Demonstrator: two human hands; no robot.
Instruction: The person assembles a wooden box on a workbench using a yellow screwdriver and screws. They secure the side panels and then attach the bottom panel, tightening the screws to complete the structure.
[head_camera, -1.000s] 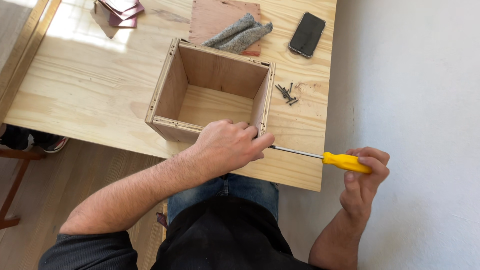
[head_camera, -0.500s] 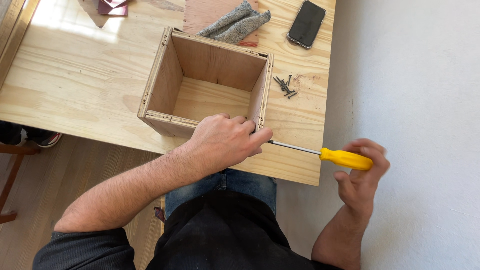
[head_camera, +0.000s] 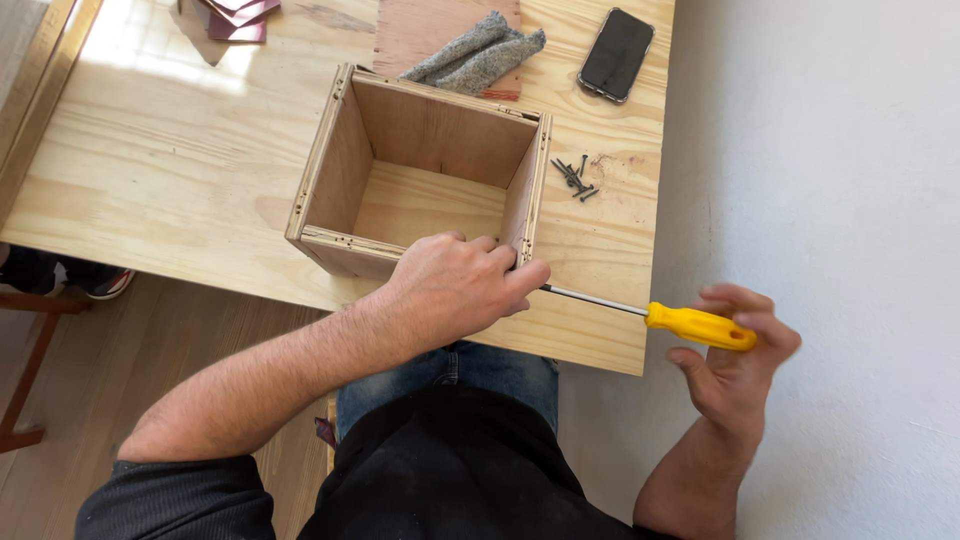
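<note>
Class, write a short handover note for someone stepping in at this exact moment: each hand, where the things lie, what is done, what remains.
Left hand: pressed on the near right corner of the open wooden box.
Right hand: fingers around the yellow-handled screwdriver, its shaft pointing at that corner.
Spare screws lie right of the box on the plywood table.
Done: box walls stand joined.
Left: whether this corner's screw is seated is hidden by the left hand.

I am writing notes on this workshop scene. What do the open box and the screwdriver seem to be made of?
The open box looks like unfinished plywood: pale grain, layered edges with small holes. The screwdriver seems to have a glossy yellow plastic handle and a thin, bright metal shaft. The right hand grips its handle; the left hand presses on the box corner.
</note>
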